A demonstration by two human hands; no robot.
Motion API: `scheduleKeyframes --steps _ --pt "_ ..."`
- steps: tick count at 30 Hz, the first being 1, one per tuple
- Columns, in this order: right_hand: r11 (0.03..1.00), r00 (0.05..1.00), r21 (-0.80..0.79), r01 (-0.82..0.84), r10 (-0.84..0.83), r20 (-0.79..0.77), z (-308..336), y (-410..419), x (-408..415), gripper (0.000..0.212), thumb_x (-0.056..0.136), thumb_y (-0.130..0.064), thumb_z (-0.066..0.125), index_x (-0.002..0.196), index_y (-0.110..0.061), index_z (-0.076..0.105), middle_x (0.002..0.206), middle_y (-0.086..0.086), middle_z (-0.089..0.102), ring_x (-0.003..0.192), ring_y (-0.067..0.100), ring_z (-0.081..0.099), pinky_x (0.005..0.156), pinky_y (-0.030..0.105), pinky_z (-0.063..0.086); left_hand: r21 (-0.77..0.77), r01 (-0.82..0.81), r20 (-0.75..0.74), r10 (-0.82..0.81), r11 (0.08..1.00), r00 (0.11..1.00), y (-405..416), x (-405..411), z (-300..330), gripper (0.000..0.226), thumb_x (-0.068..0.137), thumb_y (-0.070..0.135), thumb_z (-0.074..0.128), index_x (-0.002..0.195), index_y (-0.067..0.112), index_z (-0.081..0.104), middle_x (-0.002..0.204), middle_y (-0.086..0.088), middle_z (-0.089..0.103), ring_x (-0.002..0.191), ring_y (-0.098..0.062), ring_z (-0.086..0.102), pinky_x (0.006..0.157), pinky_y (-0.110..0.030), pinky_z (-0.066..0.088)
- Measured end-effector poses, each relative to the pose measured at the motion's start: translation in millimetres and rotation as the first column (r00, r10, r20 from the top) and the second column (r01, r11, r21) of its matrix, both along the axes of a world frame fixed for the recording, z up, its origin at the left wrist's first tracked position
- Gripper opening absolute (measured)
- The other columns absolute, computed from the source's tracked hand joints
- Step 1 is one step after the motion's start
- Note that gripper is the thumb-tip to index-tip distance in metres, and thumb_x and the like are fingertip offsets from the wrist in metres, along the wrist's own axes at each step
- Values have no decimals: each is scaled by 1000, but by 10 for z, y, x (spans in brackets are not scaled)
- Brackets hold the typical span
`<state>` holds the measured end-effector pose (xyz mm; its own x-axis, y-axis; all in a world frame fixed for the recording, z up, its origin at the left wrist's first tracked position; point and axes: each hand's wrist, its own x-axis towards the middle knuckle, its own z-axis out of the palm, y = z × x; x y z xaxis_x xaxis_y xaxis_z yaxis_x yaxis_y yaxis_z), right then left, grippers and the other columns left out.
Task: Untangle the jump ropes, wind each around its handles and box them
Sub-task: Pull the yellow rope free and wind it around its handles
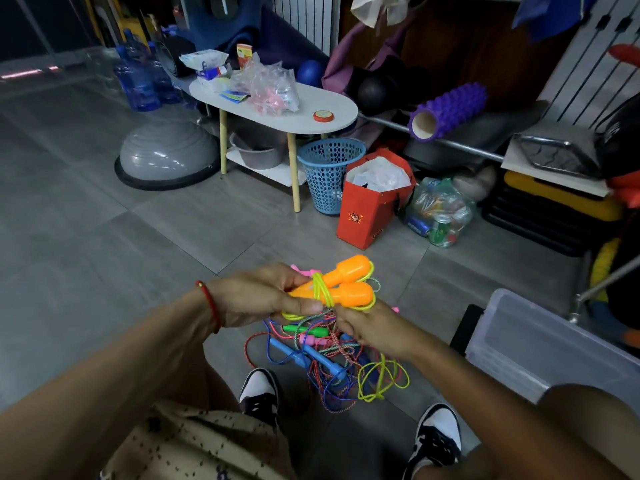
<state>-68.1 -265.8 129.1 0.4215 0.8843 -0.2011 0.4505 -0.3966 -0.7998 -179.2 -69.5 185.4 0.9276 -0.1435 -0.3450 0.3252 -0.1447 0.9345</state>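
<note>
Holding the two orange handles (pixel 341 284) side by side above the floor, the left hand (pixel 263 296) has its fingers clamped on them while the right hand (pixel 372 329) pinches the yellow-green rope (pixel 320 289), whose slack loops (pixel 381 381) trail into the tangled pile (pixel 322 355) and could snag, dragging other ropes up or loosening the wraps.

Rope tangle (pixel 329 362) btwn feet; clear box (pixel 540 344) open at right.
</note>
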Motion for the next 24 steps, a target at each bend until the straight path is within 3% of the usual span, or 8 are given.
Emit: scheduleKeyframes --steps 4,7,8,11,14,18,21,24 --pt "998 994 -63 -29 36 106 50 -108 -96 46 109 -34 34 74 -21 62 53 -24 56 51 -4 51 59 20 37 77 -181 -20 183 981 983 58 86 -201 29 84 27 74 87 -1 65 62 6 45 60 -8 42 56 -19 37" --pt "990 969 -137 -34 66 238 167 -187 -78 35 107 -33 39 89 -18 65 63 -10 60 62 6 58 65 33 46 221 -149 -1 153 964 988 158 107 -228 24 89 29 72 81 9 62 65 2 42 63 -10 41 58 -21 40" --pt "987 939 -158 -35 86 332 212 -205 -73 30 106 -35 40 95 -19 61 70 -6 59 73 17 61 70 38 48 266 -145 7 148 953 989 176 121 -216 25 91 31 71 78 12 62 65 4 43 62 -10 43 58 -22 42" --pt "974 796 -215 -69 184 577 358 -182 -113 16 106 -31 41 109 -19 51 93 6 62 91 34 63 74 43 50 425 -139 27 141 894 990 201 193 -229 33 90 42 71 73 16 59 62 5 46 57 -10 46 57 -25 45" --pt "963 541 -237 -128 268 797 540 -108 -125 18 104 -25 43 118 -21 53 109 2 61 94 30 66 65 41 46 597 -103 34 103 796 994 203 298 -259 43 87 53 71 72 15 57 63 1 49 58 -16 48 60 -34 45" --pt "970 307 -106 -219 172 936 828 -72 62 25 95 -42 60 85 -20 65 77 -3 58 61 24 63 45 29 25 758 24 15 -55 652 998 117 296 -217 45 88 57 66 77 15 55 71 1 51 63 -16 46 63 -31 39" --pt "969 348 -9 -248 97 933 957 -45 181 31 92 -49 54 77 -24 63 71 -8 52 68 19 61 51 27 23 792 116 13 -206 599 978 19 247 -132 47 89 55 65 95 9 61 82 -1 56 70 -15 49 66 -31 39" --pt "984 563 -25 -176 122 817 950 37 265 31 96 -55 49 89 -30 66 79 -13 50 83 12 57 60 31 34 816 157 35 -318 557 947 -79 207 -21 43 88 50 69 107 12 62 92 1 60 78 -15 53 69 -28 40"
